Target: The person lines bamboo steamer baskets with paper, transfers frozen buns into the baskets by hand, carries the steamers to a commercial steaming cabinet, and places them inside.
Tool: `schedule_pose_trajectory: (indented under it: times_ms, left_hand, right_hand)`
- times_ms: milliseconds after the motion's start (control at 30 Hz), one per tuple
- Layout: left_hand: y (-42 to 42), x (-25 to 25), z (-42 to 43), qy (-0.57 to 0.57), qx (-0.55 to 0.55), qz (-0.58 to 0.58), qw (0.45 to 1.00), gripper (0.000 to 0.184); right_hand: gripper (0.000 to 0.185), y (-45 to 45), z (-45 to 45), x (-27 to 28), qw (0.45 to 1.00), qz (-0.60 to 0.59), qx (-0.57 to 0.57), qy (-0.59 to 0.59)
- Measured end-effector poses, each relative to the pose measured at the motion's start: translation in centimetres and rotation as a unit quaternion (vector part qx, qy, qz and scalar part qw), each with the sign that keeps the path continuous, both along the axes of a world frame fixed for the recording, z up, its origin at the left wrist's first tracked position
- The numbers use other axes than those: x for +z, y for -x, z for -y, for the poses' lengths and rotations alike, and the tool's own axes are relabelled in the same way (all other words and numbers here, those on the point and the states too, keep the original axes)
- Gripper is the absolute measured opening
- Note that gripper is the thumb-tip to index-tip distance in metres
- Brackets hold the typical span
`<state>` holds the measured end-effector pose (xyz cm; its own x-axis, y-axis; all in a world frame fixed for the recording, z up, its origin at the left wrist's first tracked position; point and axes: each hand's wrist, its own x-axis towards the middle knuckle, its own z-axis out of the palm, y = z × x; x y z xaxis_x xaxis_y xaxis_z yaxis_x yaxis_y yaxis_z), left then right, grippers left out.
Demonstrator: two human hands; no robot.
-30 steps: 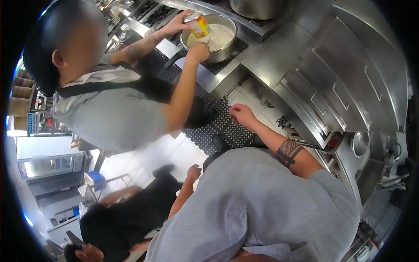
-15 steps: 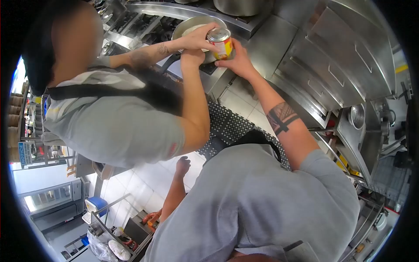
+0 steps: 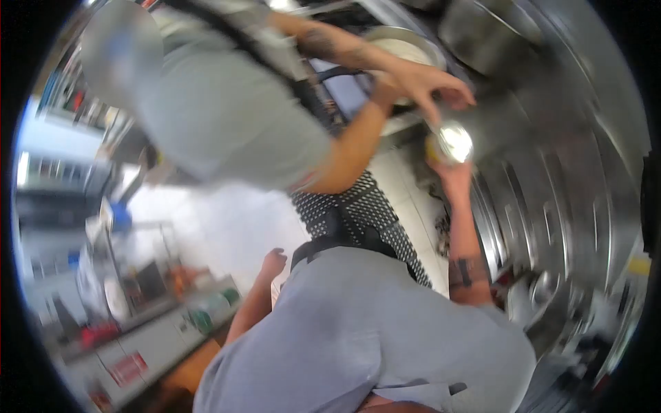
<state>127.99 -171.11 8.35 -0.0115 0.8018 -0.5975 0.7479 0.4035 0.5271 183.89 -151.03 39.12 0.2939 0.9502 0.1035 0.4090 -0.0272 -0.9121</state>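
The metal fronts with long handles (image 3: 564, 199) stood to the right of and below the pot of pale contents (image 3: 403, 51), blurred. The co-worker in a grey shirt (image 3: 227, 124) leaned in on the left of that pot. The pale tiled floor (image 3: 213, 213) spread below and left of it, and the black perforated mat (image 3: 354, 206) lay below it, near your feet. Another steel pot (image 3: 489, 38) sat to its right.

The co-worker's outstretched hand (image 3: 434, 86) was open, fingers spread, just in front of the pot's lower right edge; the co-worker's other hand (image 3: 387, 88) was near its lower left side, its grip unclear. Your right hand (image 3: 451, 171) was below and right of the pot, grasping the can (image 3: 453, 143) from beneath. Your left hand (image 3: 275, 259) hung well below and left of the pot; you could not tell from the blur whether it was clenched or relaxed.

The can was below and right of the pot, its shiny end catching bright light, close to the co-worker's fingertips; whether they touched could not be told.
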Motion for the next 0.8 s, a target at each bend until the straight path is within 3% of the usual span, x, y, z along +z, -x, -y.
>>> schedule_pose_trajectory:
  times_ms: [33, 67, 133, 267, 333, 400, 467, 533, 633, 733, 800]
  left_hand:
    - [-0.6, 1.7, 1.3, 0.001, 0.024, 0.001, 1.0, 0.037]
    - [-1.6, 4.0, 1.7, 0.003, 0.041, 0.002, 0.999, 0.039]
    - [-2.2, 6.4, 1.8, 0.003, 0.055, -0.015, 0.998, 0.04]
    - [1.1, 6.1, 1.4, 0.007, 0.059, -0.052, 0.997, 0.042]
    - [3.6, 5.7, 0.8, -0.003, 0.055, -0.056, 0.997, 0.044]
    - [6.2, 4.8, -0.6, 0.02, 0.047, -0.048, 0.998, 0.042]
    - [9.0, 5.5, -2.7, 0.081, 0.085, -0.006, 0.993, 0.043]
    - [13.6, 2.3, -3.7, 0.013, 0.06, -0.004, 0.998, 0.045]
    - [20.2, 2.2, -5.2, 0.017, 0.078, 0.056, 0.995, 0.046]
    - [28.9, 3.4, -6.0, -0.003, 0.109, 0.044, 0.993, 0.045]
    - [34.9, 3.6, -6.3, -0.038, 0.137, 0.02, 0.99, 0.044]
  right_hand:
    - [0.066, 0.5, 1.4, -0.1, 0.993, -0.101, 0.032, 0.053]
    - [0.068, 0.0, 2.5, -3.4, 0.999, -0.022, 0.026, 0.018]
    - [0.071, 1.1, 5.2, -6.6, 0.998, -0.016, 0.048, 0.041]
    - [0.078, 6.2, 10.5, -12.0, 0.955, -0.191, 0.163, 0.156]
    - [0.082, 10.2, 11.9, -15.3, 0.94, -0.155, 0.214, 0.215]
    - [0.086, 16.3, 12.0, -15.8, 0.957, -0.057, 0.239, 0.153]
    - [0.093, 23.3, 10.1, -16.7, 0.941, -0.051, 0.31, 0.122]
    - [0.093, 31.4, 6.9, -17.2, 0.92, 0.022, 0.385, 0.062]
    - [0.092, 44.0, 2.5, -17.3, 0.885, -0.102, 0.435, 0.131]
    - [0.076, 56.1, -2.0, -14.7, 0.868, -0.161, 0.427, 0.195]
    - [0.065, 63.0, -5.0, -15.6, 0.847, -0.264, 0.397, 0.235]
